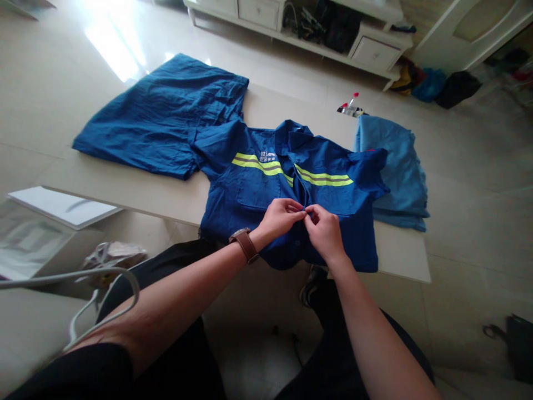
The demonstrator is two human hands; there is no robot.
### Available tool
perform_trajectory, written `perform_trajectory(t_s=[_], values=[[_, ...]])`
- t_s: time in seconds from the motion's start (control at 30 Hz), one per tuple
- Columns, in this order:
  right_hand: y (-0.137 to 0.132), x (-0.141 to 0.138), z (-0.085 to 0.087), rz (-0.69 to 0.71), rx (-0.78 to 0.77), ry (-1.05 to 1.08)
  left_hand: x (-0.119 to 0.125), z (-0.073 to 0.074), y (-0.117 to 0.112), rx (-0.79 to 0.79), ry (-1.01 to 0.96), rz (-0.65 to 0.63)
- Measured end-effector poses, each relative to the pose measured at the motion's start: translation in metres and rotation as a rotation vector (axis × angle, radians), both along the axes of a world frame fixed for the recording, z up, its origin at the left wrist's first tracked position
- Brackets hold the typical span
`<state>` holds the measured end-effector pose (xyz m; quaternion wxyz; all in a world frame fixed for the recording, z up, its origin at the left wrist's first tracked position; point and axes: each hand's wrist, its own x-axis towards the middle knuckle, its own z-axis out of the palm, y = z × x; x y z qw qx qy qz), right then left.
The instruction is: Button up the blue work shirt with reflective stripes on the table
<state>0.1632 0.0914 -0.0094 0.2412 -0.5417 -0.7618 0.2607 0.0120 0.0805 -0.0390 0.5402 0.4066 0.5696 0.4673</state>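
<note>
On the table point(179, 197), a blue shirt point(258, 191) (yellow-striped) lies front up, with a dark blue garment point(158, 116) at its 10 o'clock and light blue cloth point(393, 172) at 3 o'clock. Left hand point(278, 215) and right hand point(325, 228) — fingertips meeting, grip narrow — pinch the shirt's front opening.

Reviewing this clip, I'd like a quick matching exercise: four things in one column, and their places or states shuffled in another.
Column 1
1. Striped shirt
2. Pale blue cloth
3. Wristwatch
4. Bottles

Column 2
A. Fitted with a brown strap
B. At the right end of the table
C. Topped with red caps
D. Between the fingers of the left hand and right hand

Pairs: 1-D, 2-B, 3-A, 4-C
</note>
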Motion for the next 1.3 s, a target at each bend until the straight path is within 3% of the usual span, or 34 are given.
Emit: perform_trajectory(t_s=[0.4,0.83,0.97,1.17,1.3], values=[[-0.001,-0.003,0.003,-0.026,0.012,0.019,0.004,0.006,0.0,-0.091,-0.16,0.123],[0.001,0.0,0.002,-0.068,0.021,0.014,0.005,0.012,-0.001,-0.114,-0.202,0.137],[0.003,0.001,0.002,-0.078,-0.007,0.039,0.004,0.014,-0.001,-0.104,-0.16,0.118],[0.002,-0.002,0.001,-0.069,0.087,0.039,0.0,0.01,0.0,-0.122,-0.116,0.044],[0.002,-0.002,-0.009,-0.15,-0.092,0.131,-0.007,0.013,-0.003,-0.051,0.163,-0.097]])
